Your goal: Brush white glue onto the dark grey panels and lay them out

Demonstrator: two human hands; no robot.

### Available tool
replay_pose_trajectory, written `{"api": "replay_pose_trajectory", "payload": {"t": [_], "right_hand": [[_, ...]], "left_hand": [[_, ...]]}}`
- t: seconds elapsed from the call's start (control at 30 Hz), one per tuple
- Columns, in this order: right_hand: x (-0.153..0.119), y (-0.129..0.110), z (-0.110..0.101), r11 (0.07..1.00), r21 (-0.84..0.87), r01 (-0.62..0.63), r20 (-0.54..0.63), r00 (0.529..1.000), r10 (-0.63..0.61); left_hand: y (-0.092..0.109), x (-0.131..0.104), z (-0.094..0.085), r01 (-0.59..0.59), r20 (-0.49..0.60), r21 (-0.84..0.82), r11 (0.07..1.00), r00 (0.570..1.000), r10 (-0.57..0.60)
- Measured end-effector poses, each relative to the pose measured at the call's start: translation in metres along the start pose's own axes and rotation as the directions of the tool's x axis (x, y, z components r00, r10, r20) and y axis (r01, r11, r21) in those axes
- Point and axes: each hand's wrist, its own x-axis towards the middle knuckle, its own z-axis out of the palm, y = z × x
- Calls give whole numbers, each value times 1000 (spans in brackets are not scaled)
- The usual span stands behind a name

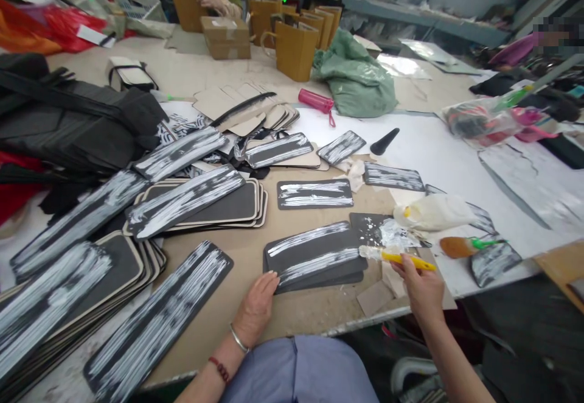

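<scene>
Panel [314, 249] against left hand [258, 301], brush [392, 257] at its right end

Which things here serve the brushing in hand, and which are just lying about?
In the job:
- yellow brush in the right hand
- streaked panel at the left hand
- white-smeared board

Seemingly lying about:
- green bag
- cardboard box
- clear bag

Head-worn view, facing forward, tilted down; hands [256, 304] [423, 290] near (below)
</scene>
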Motion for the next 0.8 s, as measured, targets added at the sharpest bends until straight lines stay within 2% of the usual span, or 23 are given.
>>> {"api": "replay_pose_trajectory", "payload": {"t": [0.07, 0.13, 0.27, 0.4, 0.5, 0.6, 0.67, 0.8], "right_hand": [[-6, -13, -4, 992, -116, 52, 0, 999, -52], [-11, -25, -4, 962, -213, 171, 6, 985, -174], [-11, -39, 6, 871, -280, 403, 39, 912, -409], [-11, -38, 25, 822, -177, 542, 108, 840, -531], [-27, -35, 38, 790, -55, 611, 264, 772, -578], [-46, -36, 42, 763, 45, 645, 387, 693, -609], [-48, -40, 40, 754, 66, 654, 372, 685, -626], [-34, -53, 32, 769, 21, 639, 245, 742, -624]], "left_hand": [[2, -2, 1, 10, -1, -1, 1000, 1000, -10], [3, -3, 3, 13, -13, 8, 1000, 1000, -13], [5, -2, 4, 3, -34, 33, 999, 999, -2], [8, 1, 0, -8, -26, 41, 999, 1000, 9], [9, 2, -1, 5, -22, 43, 999, 1000, -4], [10, 2, 0, 14, -16, 48, 999, 1000, -13], [10, 1, 1, 15, -18, 53, 998, 1000, -14], [14, -1, 1, 55, -56, 9, 998, 997, -54]]}}
